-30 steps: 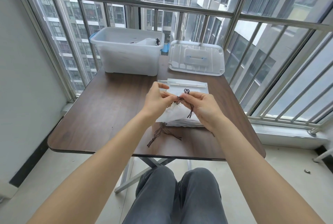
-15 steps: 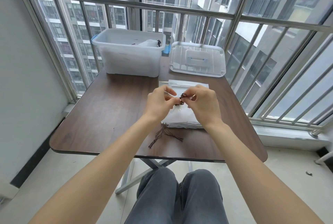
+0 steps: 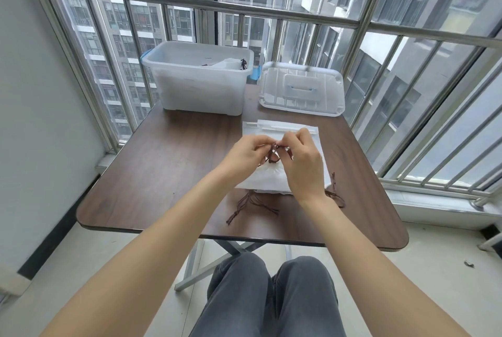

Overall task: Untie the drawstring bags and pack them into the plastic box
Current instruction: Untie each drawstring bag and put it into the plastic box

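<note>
While my left hand (image 3: 245, 156) and right hand (image 3: 303, 163) pinch the brown drawstring (image 3: 273, 156), the plastic box (image 3: 199, 78) sits at eleven o'clock

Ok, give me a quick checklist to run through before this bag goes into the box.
1. Knot undone: not ok. Both hands, left hand and right hand, pinch the dark brown drawstring on the top white fabric bag.
2. Clear plastic box open: ok, its clear lid lies beside it on the table.
3. Room in the box: ok, only a few bags show inside.
4. Path to the box clear: ok, bare brown table between.
5. Loose cords at the stack's near edge free of the top bag: cannot tell.
</note>
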`<action>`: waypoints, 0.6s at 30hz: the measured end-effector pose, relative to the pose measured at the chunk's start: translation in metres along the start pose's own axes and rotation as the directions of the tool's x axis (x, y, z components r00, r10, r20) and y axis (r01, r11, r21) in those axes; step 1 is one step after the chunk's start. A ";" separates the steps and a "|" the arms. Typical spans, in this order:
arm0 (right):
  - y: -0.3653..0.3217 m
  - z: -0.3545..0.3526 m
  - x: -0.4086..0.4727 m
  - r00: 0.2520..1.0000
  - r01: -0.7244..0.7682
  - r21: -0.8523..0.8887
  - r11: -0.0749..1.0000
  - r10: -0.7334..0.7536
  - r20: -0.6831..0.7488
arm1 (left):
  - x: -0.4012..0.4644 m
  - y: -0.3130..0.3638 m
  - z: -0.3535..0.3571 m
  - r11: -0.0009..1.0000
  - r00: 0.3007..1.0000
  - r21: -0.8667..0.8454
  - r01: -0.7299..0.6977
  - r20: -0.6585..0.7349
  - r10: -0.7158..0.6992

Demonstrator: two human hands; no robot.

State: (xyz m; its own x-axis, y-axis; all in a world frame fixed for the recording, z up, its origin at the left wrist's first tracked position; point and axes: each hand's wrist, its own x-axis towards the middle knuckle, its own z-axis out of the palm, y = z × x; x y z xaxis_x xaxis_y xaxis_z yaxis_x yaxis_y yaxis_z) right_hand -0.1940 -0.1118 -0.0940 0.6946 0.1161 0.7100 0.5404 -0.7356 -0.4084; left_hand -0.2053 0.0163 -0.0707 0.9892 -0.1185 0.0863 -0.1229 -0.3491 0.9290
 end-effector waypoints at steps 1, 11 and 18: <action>0.002 -0.001 -0.001 1.000 -0.015 0.029 0.999 0.015 0.008 | 0.000 -0.001 0.000 1.000 1.000 0.005 0.004 -0.005 -0.004; 0.006 -0.009 0.012 0.859 -0.508 0.341 0.791 0.432 0.276 | 0.001 -0.001 0.000 0.934 0.926 0.348 0.079 -0.372 0.060; 0.008 -0.012 0.015 0.855 -0.513 0.251 0.821 0.463 0.235 | 0.002 -0.003 -0.004 0.847 0.889 0.469 0.250 -0.458 -0.008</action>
State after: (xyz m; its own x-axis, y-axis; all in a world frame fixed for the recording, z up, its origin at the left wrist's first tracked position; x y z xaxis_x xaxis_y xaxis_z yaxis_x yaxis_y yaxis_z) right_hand -0.1847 -0.1237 -0.0800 0.9555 -0.0841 0.2828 0.2060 -0.4958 -0.8437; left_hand -0.2025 0.0208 -0.0722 0.9168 0.3236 0.2340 0.1055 -0.7614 0.6397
